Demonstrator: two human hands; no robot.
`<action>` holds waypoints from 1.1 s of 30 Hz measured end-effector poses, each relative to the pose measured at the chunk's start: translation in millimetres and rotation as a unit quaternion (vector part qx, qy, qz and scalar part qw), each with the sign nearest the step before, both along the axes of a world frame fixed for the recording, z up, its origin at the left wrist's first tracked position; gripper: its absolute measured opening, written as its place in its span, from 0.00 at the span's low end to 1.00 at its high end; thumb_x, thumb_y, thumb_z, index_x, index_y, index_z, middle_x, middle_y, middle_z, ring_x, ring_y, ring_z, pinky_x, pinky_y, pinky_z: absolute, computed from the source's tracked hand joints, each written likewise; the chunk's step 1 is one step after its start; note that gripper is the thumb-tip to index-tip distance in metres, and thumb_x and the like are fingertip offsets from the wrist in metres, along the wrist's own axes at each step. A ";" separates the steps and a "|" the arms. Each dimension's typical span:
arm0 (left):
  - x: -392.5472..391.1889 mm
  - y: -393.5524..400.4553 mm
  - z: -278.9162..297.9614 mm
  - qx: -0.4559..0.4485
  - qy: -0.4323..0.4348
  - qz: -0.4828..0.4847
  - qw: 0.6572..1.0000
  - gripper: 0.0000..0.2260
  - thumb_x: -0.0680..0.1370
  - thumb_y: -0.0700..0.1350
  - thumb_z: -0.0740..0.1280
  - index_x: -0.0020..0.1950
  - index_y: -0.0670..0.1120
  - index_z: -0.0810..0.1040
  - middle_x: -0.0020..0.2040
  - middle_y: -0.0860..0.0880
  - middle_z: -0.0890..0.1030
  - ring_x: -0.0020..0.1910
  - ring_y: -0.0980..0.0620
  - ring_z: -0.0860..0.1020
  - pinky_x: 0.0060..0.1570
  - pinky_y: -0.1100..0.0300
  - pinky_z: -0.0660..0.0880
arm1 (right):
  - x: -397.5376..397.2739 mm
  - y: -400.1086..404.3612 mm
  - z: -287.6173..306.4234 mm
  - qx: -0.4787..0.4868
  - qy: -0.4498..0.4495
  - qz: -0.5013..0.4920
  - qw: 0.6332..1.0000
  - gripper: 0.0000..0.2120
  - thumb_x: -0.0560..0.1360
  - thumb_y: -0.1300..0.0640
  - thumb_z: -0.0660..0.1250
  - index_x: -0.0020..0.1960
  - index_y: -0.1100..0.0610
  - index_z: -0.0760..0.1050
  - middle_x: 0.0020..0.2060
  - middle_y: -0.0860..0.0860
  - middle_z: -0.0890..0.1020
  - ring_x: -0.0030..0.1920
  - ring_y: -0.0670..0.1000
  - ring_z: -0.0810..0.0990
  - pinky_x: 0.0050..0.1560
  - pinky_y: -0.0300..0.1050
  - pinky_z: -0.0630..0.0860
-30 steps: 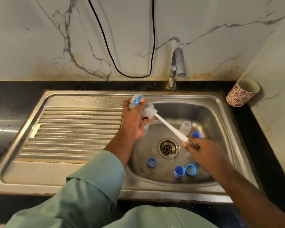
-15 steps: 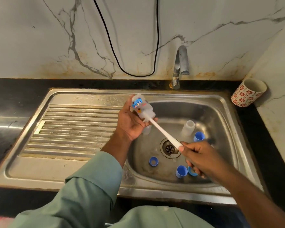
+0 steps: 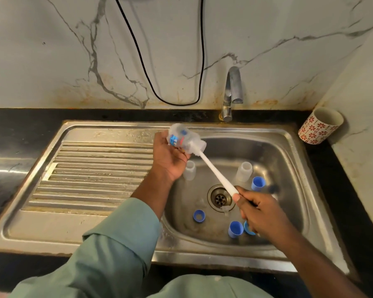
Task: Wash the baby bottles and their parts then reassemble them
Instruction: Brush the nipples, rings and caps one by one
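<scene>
While left hand (image 3: 170, 155) grips bottle (image 3: 184, 138), brush (image 3: 215, 172) enters.

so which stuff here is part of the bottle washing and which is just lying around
Job: bottle in left hand; brush in right hand; two clear bottles, blue caps and blue ring in the sink.

Lying about: patterned cup, black cable.

Patterned cup (image 3: 320, 125) on counter; cable (image 3: 142, 67) against wall.
</scene>
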State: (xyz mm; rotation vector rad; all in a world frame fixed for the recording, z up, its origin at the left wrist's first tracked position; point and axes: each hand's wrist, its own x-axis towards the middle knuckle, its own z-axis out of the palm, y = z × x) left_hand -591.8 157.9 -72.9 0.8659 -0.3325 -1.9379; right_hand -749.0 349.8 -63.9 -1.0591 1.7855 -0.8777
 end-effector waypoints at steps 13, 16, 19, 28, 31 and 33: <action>-4.4 -1.0 11.6 0.023 -0.277 0.144 0.950 0.22 0.78 0.68 0.57 0.49 0.50 0.75 0.45 0.48 0.79 0.49 0.46 0.81 0.52 0.51 0.79 | -23.9 -7.0 7.0 -0.032 0.272 0.153 0.950 0.13 0.80 0.48 0.61 0.62 0.47 0.78 0.29 0.46 0.76 0.30 0.44 0.75 0.31 0.35 0.71; 2.2 1.2 13.8 0.047 -0.258 0.071 0.962 0.26 0.76 0.67 0.63 0.60 0.46 0.73 0.51 0.45 0.79 0.53 0.44 0.80 0.54 0.47 0.79 | -25.5 -9.9 8.7 0.000 0.350 0.171 0.921 0.15 0.82 0.43 0.54 0.66 0.42 0.70 0.33 0.45 0.75 0.32 0.43 0.75 0.31 0.34 0.69; 6.2 -9.9 26.1 0.090 -0.110 -0.034 0.989 0.34 0.71 0.68 0.69 0.65 0.44 0.73 0.60 0.39 0.77 0.58 0.38 0.78 0.58 0.37 0.76 | -24.1 -13.5 10.8 0.018 0.356 0.184 0.916 0.13 0.82 0.44 0.54 0.63 0.44 0.71 0.32 0.45 0.75 0.31 0.42 0.75 0.31 0.34 0.69; -10.0 -20.1 37.0 0.035 0.072 -0.007 0.997 0.22 0.77 0.62 0.61 0.42 0.43 0.75 0.34 0.46 0.78 0.32 0.49 0.78 0.40 0.58 0.75 | -28.7 -12.2 22.7 0.105 -0.285 0.058 0.951 0.18 0.72 0.48 0.66 0.53 0.60 0.81 0.28 0.57 0.72 0.20 0.47 0.63 0.19 0.37 0.59; -10.3 -21.1 44.5 0.022 0.066 0.007 0.998 0.23 0.77 0.63 0.62 0.41 0.43 0.76 0.34 0.46 0.78 0.32 0.48 0.78 0.40 0.59 0.75 | -13.9 -10.7 15.1 0.070 -0.275 0.017 0.959 0.13 0.73 0.49 0.66 0.51 0.55 0.83 0.30 0.58 0.74 0.21 0.49 0.65 0.21 0.40 0.62; -6.1 -24.7 43.6 0.033 0.032 0.041 0.998 0.23 0.76 0.64 0.64 0.42 0.43 0.76 0.33 0.46 0.78 0.35 0.47 0.78 0.40 0.58 0.76 | -1.2 -12.2 11.3 0.043 -0.184 -0.026 0.982 0.10 0.78 0.53 0.65 0.57 0.49 0.82 0.29 0.55 0.76 0.23 0.49 0.68 0.23 0.42 0.66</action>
